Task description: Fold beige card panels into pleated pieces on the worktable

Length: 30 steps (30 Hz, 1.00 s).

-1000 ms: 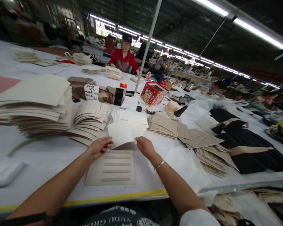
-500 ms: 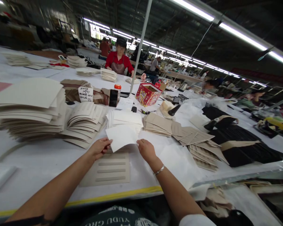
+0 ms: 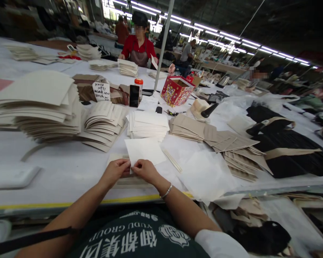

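Dark green cloth covers the person's chest: an apron [image 3: 118, 215] lettered in white with "YUDU GROUP", larger Chinese characters and a white emblem. Before it, over the bench [image 3: 78, 168], a white sheet [image 3: 148, 152] is held by its near corner. The left hand [image 3: 115, 172] is nearly closed, thumb and fingers pinching the sheet's edge; the right hand [image 3: 148, 172], curled just beside it, pinches the same sheet. Under both lies a beige panel [image 3: 136, 183], mostly hidden. Beyond the sheet stands a stack of white sheets [image 3: 148, 123]. Farther back, a white label [image 3: 101, 91] on a brown striped bundle [image 3: 83, 87] bears several handwritten lines of figures and characters, too small to read surely. Right of the dark-screened phone [image 3: 134, 96], a red box [image 3: 177, 91] carries yellow decoration.
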Available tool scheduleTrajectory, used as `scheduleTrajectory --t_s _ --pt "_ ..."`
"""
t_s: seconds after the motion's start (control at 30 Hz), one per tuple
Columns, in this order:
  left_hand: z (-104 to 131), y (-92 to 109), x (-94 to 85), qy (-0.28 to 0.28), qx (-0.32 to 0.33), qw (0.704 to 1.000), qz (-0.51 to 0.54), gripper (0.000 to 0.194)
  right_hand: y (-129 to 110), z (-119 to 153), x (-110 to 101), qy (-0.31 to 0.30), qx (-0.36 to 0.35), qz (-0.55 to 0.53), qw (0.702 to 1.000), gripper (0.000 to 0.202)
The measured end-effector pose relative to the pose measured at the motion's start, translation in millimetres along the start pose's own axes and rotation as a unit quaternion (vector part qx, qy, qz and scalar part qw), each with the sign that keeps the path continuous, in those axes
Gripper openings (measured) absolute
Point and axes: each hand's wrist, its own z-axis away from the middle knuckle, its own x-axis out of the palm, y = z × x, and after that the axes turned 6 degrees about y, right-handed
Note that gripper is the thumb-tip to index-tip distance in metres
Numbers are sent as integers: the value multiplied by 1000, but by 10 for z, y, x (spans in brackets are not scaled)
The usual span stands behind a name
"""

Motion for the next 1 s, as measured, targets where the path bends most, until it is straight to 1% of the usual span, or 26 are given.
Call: scheduleTrajectory --t_s 0.1,0.23,0.37,0.5,0.6,0.7,0.83,0.93,1.0 --pt "38 -71 -31 -11 14 1000 4 32 -5 19 -39 -14 4 3 1000 11" --pt "61 -85 -43 -5 36 999 -21 32 -98 65 -78 4 -14 38 999 10" --pt "80 -82 -42 -10 65 996 -54 30 -172 113 -58 11 -23 61 998 10" --pt "98 -113 -38 11 98 992 -73 28 -211 143 -28 13 -33 88 995 11" --pt "114 -124 -36 19 117 989 -88 25 -213 145 -25 24 -38 88 995 11" --pt "138 -116 -33 12 110 991 -75 26 -173 129 -35 21 -27 40 999 11" --pt "182 -82 -18 -9 77 997 -26 32 -119 94 -38 -16 24 -90 996 11" --pt "167 -62 -25 -13 57 998 7 35 -140 69 -81 -62 71 -205 974 7" --pt "119 -49 -63 6 37 999 36 34 -148 50 -194 -85 101 -286 949 3"
